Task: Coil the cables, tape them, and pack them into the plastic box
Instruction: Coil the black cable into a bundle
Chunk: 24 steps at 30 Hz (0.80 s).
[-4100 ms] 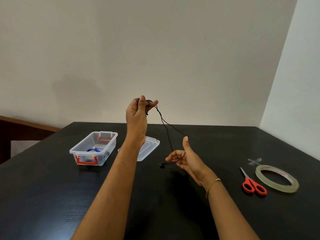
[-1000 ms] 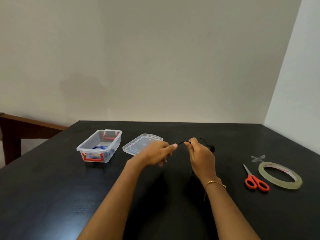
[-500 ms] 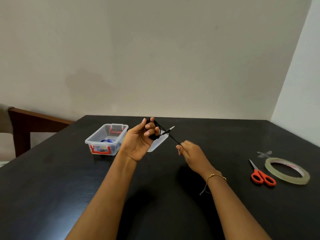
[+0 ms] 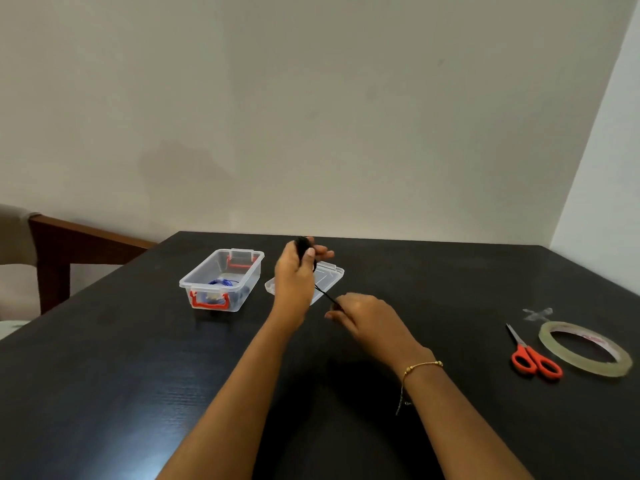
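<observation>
The left hand point(image 4: 294, 271) is raised above the middle of the dark counter point(image 4: 138, 375), with its fingers curled around a small bundle of black cable point(image 4: 304, 247), which sticks out at the top of the fist. From this bundle one thin strand of the cable goes down and to the right, to the right hand point(image 4: 363, 315). The right hand is lower, near the counter surface, and its fingertips pinch the free end of the strand. A thin gold bracelet point(image 4: 422, 366) is on the right wrist.

The plastic box point(image 4: 221, 277) stands toward the far left part of the counter, open, with red latches at its two short ends. Inside it lies a blue coiled cable point(image 4: 224, 283). The clear lid point(image 4: 329, 277) lies flat just to the right of the box, partly hidden behind the left hand.

Near the right edge of the counter lie the scissors point(image 4: 533, 358) with orange handles, and just beside them, closer to the edge, the roll of clear tape point(image 4: 585, 348) lies flat. A small piece of tape point(image 4: 537, 313) is stuck on the counter just behind them. A wooden chair point(image 4: 62, 244) stands beyond the left edge
</observation>
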Tool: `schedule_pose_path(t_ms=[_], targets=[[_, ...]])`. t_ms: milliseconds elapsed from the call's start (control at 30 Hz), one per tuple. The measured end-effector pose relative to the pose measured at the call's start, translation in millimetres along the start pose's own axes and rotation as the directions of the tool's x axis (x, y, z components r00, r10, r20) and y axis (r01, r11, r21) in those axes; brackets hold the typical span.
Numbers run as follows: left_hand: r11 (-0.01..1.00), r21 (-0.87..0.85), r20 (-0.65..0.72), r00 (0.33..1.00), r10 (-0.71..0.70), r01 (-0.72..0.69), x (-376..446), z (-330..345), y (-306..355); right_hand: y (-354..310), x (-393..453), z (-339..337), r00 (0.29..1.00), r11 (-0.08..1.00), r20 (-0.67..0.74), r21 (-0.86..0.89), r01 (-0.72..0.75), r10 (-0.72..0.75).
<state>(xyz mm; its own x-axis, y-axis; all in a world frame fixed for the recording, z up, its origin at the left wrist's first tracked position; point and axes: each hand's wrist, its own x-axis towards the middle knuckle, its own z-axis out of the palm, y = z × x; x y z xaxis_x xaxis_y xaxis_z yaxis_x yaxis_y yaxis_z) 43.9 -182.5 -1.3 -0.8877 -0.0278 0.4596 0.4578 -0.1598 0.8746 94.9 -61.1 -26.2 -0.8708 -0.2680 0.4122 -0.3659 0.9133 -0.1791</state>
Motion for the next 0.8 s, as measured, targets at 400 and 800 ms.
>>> schedule_pose_path(t_ms=[400, 800], targets=[[0.831, 0.545, 0.558, 0.787, -0.265, -0.107, -18, 6, -2, 28, -4, -9, 0.903, 0.937, -0.417, 0.346, 0.048, 0.108], [0.892, 0.451, 0.545, 0.784, -0.296, 0.023, -29, 27, -8, 34, -11, -12, 0.831, 0.596, -0.160, 0.768, -0.234, 0.533]])
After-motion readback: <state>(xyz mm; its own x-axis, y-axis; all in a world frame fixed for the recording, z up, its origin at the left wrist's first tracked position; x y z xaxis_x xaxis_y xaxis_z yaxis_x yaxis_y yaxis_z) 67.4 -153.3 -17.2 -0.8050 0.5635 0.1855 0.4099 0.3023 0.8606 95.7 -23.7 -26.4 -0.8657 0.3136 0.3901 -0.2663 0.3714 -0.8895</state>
